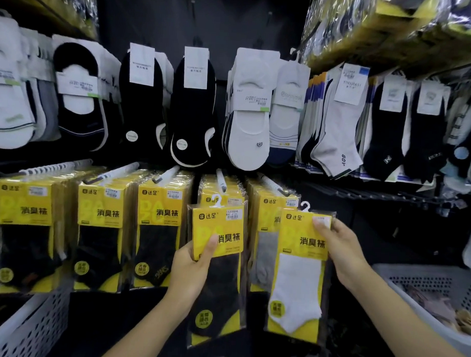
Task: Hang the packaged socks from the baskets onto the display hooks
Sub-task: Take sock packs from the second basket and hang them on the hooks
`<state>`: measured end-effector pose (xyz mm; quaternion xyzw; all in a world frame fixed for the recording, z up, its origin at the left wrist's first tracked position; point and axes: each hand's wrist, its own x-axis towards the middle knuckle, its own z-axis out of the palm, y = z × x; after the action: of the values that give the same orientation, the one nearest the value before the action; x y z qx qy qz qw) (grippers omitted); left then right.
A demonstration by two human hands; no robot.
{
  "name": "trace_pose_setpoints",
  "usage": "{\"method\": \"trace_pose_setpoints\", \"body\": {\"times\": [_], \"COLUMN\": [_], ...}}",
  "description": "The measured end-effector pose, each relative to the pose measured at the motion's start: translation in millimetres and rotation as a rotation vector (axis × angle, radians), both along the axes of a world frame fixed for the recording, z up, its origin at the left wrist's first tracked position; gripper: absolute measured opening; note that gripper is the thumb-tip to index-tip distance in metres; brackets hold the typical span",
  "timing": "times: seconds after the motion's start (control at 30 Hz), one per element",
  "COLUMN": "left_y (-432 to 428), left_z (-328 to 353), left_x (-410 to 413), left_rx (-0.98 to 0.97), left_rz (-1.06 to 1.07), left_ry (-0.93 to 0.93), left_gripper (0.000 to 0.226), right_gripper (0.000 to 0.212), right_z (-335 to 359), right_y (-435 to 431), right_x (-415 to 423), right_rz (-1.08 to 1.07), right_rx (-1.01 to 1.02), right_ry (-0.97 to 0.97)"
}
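With fingers and thumb of the left hand (191, 259), pinching the black-sock pack (222, 226) at the lower left edge of its yellow card, thumb on the front; holding it upright just below a display hook (221, 181), in front of the row of hanging packs (158, 221). With the right hand (344, 251), pinching the white-sock pack (298, 287) at the card's right edge, just beside the first. Standing between two perforated baskets: left basket (37, 318), right basket (418, 277).
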<state>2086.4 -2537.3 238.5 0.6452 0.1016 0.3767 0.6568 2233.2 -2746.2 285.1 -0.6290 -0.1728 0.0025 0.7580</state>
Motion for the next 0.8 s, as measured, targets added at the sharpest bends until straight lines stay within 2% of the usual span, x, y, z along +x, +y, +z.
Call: {"method": "trace_pose_setpoints", "body": {"times": [0.17, 0.33, 0.4, 0.57, 0.63, 0.73, 0.8], "left_y": [4, 2, 1, -9, -13, -26, -38], "left_z": [-2, -2, -1, 4, 4, 3, 1], "left_x": [16, 25, 29, 40, 44, 53, 61], "left_rx": [0.008, 0.006, 0.010, 0.048, 0.062, 0.088, 0.111], "left_rz": [0.012, 0.009, 0.012, -0.002, -0.002, -0.043, -0.074], "left_ry": [0.023, 0.031, 0.040, 0.050, 0.054, 0.049, 0.062], "left_gripper": [0.013, 0.014, 0.016, 0.017, 0.019, 0.013, 0.011], "right_gripper": [0.008, 0.005, 0.009, 0.034, 0.034, 0.024, 0.030], "right_z": [18, 17, 11, -8, -15, -18, -14], "right_y": [22, 48, 54, 53, 48, 43, 41], "right_x": [33, 51, 56, 57, 50, 29, 10], "right_rz": [0.038, 0.083, 0.064, -0.421, -0.469, -0.235, 0.003], "right_rx": [-0.103, -0.137, -0.132, -0.227, -0.199, -0.052, 0.004], "right_ry": [-0.133, -0.124, -0.096, -0.040, -0.044, -0.047, -0.042]}}
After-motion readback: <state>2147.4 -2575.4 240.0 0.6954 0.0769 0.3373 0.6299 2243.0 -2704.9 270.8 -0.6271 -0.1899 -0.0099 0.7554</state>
